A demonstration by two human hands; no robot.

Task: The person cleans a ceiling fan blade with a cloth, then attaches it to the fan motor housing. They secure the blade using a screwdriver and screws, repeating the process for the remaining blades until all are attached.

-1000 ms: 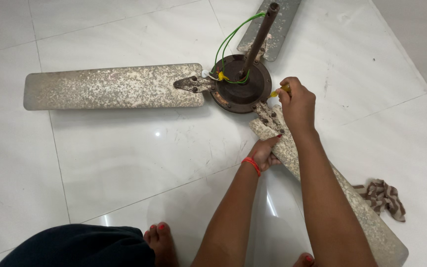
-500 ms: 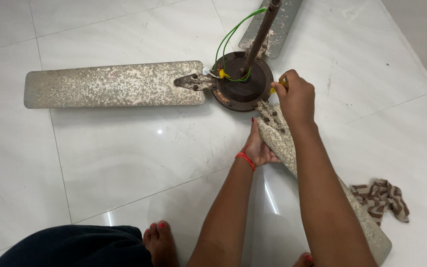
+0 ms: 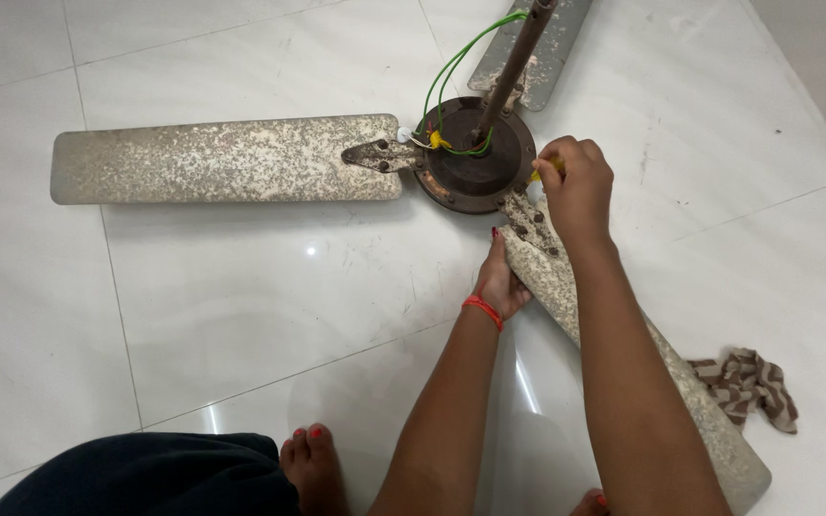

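So the ceiling fan point(image 3: 475, 153) is lying on the white floor point(image 3: 241, 315), upper middle of the frame, all three blades attached. The right hand point(image 3: 576, 182) is clenched around a yellow-handled tool point(image 3: 537, 177) at the hub end of the near blade point(image 3: 623, 344), while the left hand point(image 3: 501, 277) grips that blade's edge from below. Bracket screws look in place, so the job seems barely started. Compared with a second ago, the hands have hardly moved. A crumpled rag point(image 3: 748, 382) sits lower right.

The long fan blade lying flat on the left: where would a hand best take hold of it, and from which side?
Probably the long edges of the fan blade near mid-length, from above: it lies flat on the floor, thin and wide, with its inner end fixed by a bracket to the motor hub.
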